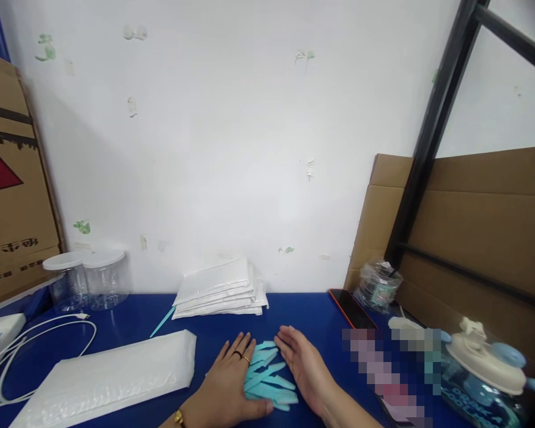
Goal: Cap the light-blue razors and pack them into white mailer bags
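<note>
A loose pile of light teal strips (270, 380) lies on the blue tabletop (134, 327), between my two hands. My left hand (229, 380) is palm down at the pile's left side, fingers spread, its thumb over the near strips; two rings show on it. On the right side, my right hand (305, 368) stands on its edge with fingers stretched out, close beside the strips. A white padded envelope (116, 374) lies to the left. Behind the strips, a stack of white padded envelopes (220, 291) rests near the wall, with one teal strip (163, 321) beside it.
Two clear jars with white lids (104, 279) and a coiled white cable (9, 362) are at the left. On the right are a red-edged phone (352, 308), a plastic-wrapped item (378, 286), a clear bottle (485, 380), a black metal frame (423, 160) and cardboard (485, 238).
</note>
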`<state>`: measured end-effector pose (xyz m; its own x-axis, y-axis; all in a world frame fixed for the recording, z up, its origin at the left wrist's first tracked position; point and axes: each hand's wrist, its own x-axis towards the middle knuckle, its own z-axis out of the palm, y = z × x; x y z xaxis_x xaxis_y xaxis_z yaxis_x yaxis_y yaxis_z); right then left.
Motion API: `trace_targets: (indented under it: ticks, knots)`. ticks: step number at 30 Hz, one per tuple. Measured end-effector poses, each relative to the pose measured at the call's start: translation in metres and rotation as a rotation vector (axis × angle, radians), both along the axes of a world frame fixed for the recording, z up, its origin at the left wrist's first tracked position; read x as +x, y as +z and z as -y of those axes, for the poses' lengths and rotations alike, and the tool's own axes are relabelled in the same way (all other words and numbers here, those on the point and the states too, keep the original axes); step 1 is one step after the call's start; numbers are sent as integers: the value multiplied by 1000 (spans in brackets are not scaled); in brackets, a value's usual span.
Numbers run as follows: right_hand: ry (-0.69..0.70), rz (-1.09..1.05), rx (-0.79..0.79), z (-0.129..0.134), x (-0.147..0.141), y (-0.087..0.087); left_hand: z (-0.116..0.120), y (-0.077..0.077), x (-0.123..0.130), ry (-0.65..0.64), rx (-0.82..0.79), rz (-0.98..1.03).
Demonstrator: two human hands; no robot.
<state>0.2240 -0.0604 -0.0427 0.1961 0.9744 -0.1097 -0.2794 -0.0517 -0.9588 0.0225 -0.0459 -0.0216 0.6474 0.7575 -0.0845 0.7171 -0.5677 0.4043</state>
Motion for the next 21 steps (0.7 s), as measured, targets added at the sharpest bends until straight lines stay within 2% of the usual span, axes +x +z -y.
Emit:
trace_targets:
  ticks: [2,5,6,8,11,16,21]
  knots:
    - [25,188,31,-5,1,6,-4,1,-1,15,-14,60]
    - [87,764,159,-23,14,19,-20,4,-2,112,41,177]
    - [146,947,188,-30,19,22,-28,4,-3,147,74,197]
    - [299,1165,215,-42,25,24,-43,3,-4,175,108,202]
    - [403,1197,247,-49,27,16,-59,-2,-5,149,76,218]
    - [343,1099,272,-49,26,4,-66,-8,-6,132,38,238]
    - [292,1056,213,-55,55,3,-76,-8,-13,184,129,195]
